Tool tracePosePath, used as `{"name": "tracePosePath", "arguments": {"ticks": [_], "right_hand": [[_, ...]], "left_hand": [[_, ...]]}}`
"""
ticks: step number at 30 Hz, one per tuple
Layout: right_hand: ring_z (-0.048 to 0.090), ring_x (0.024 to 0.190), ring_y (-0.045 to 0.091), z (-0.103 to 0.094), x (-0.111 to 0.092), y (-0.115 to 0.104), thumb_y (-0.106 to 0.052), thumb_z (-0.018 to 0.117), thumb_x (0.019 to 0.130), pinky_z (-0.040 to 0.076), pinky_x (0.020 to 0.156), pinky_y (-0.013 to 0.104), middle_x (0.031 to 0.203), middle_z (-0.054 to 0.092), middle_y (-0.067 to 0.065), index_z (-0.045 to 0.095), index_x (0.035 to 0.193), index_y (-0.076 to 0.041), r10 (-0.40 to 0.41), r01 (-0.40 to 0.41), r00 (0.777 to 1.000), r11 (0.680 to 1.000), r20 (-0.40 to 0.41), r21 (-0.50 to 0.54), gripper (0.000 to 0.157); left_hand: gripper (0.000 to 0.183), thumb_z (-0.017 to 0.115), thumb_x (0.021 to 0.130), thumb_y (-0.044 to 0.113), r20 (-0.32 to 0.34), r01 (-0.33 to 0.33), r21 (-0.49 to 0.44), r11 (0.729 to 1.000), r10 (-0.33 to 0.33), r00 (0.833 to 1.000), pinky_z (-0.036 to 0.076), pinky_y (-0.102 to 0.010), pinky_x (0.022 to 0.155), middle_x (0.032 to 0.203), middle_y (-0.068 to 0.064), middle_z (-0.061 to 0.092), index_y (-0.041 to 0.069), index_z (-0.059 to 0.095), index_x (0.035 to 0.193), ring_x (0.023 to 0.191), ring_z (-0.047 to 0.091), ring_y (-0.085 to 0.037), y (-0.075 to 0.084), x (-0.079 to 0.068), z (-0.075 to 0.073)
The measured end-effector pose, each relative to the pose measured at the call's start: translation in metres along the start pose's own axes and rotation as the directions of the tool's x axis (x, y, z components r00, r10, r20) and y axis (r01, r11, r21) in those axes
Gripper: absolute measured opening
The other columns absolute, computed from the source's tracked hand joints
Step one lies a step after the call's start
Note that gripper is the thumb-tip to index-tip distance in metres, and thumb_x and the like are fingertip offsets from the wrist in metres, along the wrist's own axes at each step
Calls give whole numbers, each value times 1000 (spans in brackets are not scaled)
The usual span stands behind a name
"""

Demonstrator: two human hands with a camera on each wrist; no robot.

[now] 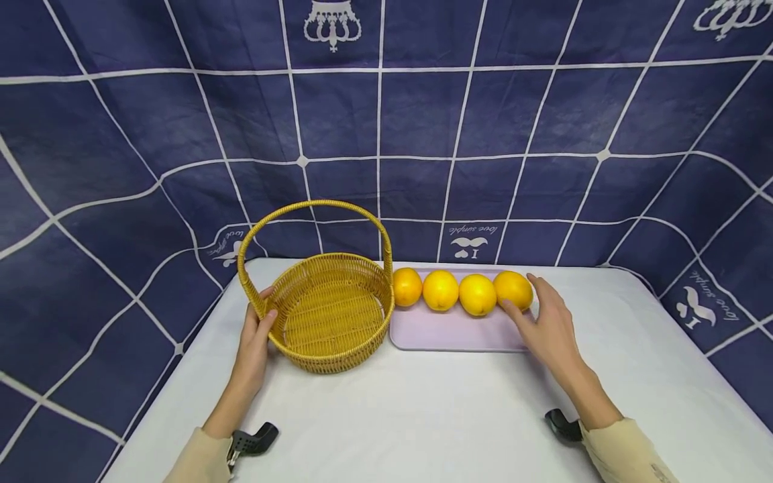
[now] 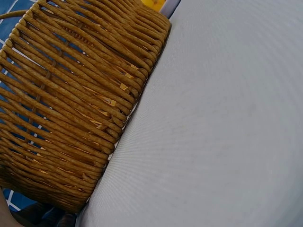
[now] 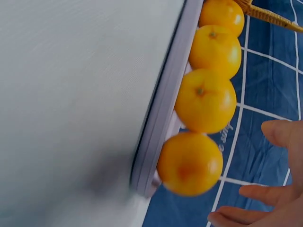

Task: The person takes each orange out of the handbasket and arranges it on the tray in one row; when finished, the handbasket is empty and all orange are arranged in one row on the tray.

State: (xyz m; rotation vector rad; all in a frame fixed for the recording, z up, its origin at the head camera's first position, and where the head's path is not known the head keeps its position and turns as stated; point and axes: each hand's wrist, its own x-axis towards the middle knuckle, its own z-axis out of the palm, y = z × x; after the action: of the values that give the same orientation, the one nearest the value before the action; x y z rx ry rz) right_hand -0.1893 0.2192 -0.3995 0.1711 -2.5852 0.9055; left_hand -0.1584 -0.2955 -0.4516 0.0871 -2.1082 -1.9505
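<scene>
A woven wicker basket (image 1: pixel 335 362) with a tall arched handle stands on the table, and nothing lies on its floor. My left hand (image 1: pixel 255 339) grips its left rim by the handle's foot, thumb on the near side. In the left wrist view the basket's slatted side (image 2: pixel 80 94) fills the upper left, and most of the hand is out of sight. Several oranges (image 1: pixel 440 290) sit in a row in a shallow lilac tray (image 1: pixel 459 335). My right hand (image 1: pixel 548 327) is at the rightmost orange (image 3: pixel 189 163), fingers spread; the right wrist view shows a gap between them.
White cloth covers the table (image 1: pixel 398 416). A dark blue curtain (image 1: pixel 423 121) with white grid lines hangs behind and at both sides. The basket's right side stands close against the tray's left end. Black devices (image 1: pixel 256 439) are strapped at both wrists.
</scene>
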Motion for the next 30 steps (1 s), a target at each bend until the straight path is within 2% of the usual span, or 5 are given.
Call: {"name": "tracePosePath", "arguments": {"ticks": [6, 14, 21, 25, 30], "right_hand": [[40, 143, 57, -15, -17, 12, -35, 72, 100, 31, 111, 76, 157, 42, 35, 44, 156, 1, -28, 28, 998, 1000, -49, -11, 72], [34, 147, 57, -13, -16, 13, -42, 68, 102, 28, 113, 77, 163, 35, 34, 40, 160, -1, -38, 38, 999, 999, 1, -26, 76], [30, 150, 57, -14, -15, 17, -45, 65, 103, 26, 113, 78, 165, 31, 33, 37, 161, -2, -23, 24, 1000, 999, 10, -39, 77], [28, 151, 57, -14, -16, 19, -46, 63, 104, 25, 114, 78, 166, 28, 33, 35, 162, -2, -39, 41, 999, 998, 35, -47, 78], [22, 153, 57, -12, -17, 20, -48, 61, 104, 20, 115, 80, 169, 21, 32, 33, 163, -3, -44, 49, 996, 996, 78, -68, 80]], "left_hand": [[54, 44, 114, 29, 0, -19, 15, 1000, 19, 1000, 15, -38, 128, 172, 1, 28, 27, 30, 166, 157, 26, -22, 3, 1, -3], [60, 46, 112, 32, -98, -65, 25, 998, 67, 993, 25, -18, 117, 167, -5, 36, 32, 23, 167, 151, 35, -18, 4, -5, -10], [58, 51, 110, 27, -164, -225, 167, 960, 252, 954, 29, -22, 123, 165, 0, 40, 28, 31, 165, 155, 35, -20, 7, -3, -12], [63, 55, 106, 20, -251, -350, 328, 878, 438, 863, 24, -27, 126, 167, 1, 40, 24, 33, 165, 155, 33, -16, 20, -7, -6], [66, 63, 98, 19, -298, -542, 456, 706, 695, 655, 21, -34, 129, 164, -17, 44, 3, 43, 158, 156, 34, -34, 53, -21, 10]]}}
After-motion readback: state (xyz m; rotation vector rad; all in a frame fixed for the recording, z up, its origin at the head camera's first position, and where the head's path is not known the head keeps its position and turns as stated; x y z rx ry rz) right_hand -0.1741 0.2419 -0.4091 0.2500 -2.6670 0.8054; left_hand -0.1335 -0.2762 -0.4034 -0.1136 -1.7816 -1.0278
